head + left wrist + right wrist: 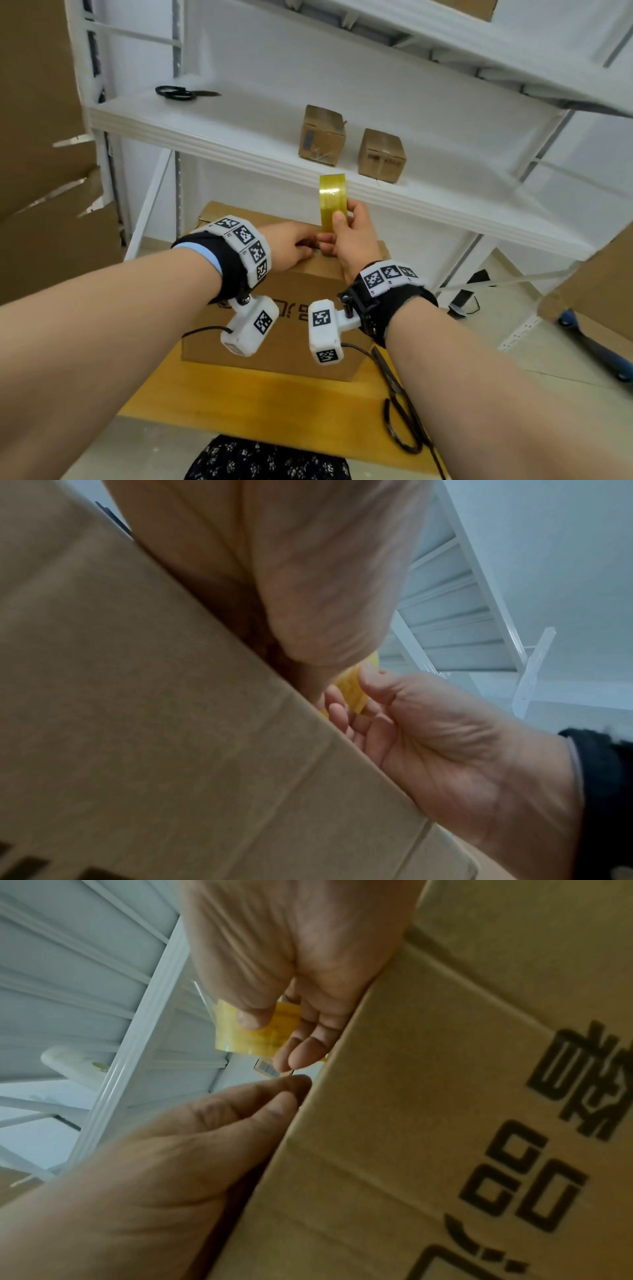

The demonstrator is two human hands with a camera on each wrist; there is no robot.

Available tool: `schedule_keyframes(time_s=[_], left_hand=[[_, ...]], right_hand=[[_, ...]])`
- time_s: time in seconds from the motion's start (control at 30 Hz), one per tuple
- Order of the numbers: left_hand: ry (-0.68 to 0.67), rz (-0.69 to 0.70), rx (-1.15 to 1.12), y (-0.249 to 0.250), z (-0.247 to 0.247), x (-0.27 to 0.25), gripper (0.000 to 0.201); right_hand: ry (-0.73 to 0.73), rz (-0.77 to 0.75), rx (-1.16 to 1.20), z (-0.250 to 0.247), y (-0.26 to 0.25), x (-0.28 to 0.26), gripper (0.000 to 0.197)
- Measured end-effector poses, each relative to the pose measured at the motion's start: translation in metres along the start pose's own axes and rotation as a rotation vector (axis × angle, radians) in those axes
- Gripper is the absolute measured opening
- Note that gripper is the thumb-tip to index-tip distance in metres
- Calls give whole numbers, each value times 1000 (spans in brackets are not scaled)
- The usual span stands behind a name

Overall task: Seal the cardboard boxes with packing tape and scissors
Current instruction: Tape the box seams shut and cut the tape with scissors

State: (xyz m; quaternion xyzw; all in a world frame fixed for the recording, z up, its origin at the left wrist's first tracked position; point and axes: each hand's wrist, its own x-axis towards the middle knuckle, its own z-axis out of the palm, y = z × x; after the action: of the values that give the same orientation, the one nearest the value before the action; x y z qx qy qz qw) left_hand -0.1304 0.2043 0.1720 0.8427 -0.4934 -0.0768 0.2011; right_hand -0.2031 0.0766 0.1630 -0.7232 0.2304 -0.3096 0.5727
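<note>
A large cardboard box [291, 301] with black print stands on a wooden table [257, 404]. My right hand [342, 219] grips a yellow roll of packing tape [332, 202] upright over the box's top near edge. My left hand [313, 245] meets it there, thumb and forefinger pinched at the tape's loose end by the box edge. In the right wrist view the tape roll [260, 1034] sits under my right thumb, with the left hand's fingertips [291, 1088] just below it against the box [445, 1096]. One pair of black scissors [400, 421] lies on the table by my right forearm.
A second pair of black scissors [181, 92] lies on the white shelf [205, 133] behind, with two small cardboard boxes [322, 135] [382, 156] further right. Flat cardboard sheets [41, 171] lean at the left. A blue-handled tool [589, 346] lies on the floor at right.
</note>
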Motion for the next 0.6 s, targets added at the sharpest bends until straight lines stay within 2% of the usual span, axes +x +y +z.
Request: schedule_keyframes(time_s=[0.07,0.17,0.23,0.3,0.37,0.47,0.6], left_hand=[[67,-41,-69,-11,1,-1,31],[364,-72,-266,-18,-4,-1,23],[513,-43,-320,-14,-13,-1,30],[530,6,-351,-6,-25,-1,47],[473,42,-365,1,-34,-1,55],[402,46,-291,-1,-41,0,42],[421,81,-238,-3,-43,-2,24]], right_hand=[[-10,-28,-39,1,3,-1,24],[-38,-80,-96,0,6,-1,27],[-88,-109,-130,0,6,-3,26],[-148,-127,-156,3,6,-6,26],[-178,-139,-194,7,4,-9,26],[-196,-127,-206,8,5,-10,23],[-212,-102,-163,3,6,-9,23]])
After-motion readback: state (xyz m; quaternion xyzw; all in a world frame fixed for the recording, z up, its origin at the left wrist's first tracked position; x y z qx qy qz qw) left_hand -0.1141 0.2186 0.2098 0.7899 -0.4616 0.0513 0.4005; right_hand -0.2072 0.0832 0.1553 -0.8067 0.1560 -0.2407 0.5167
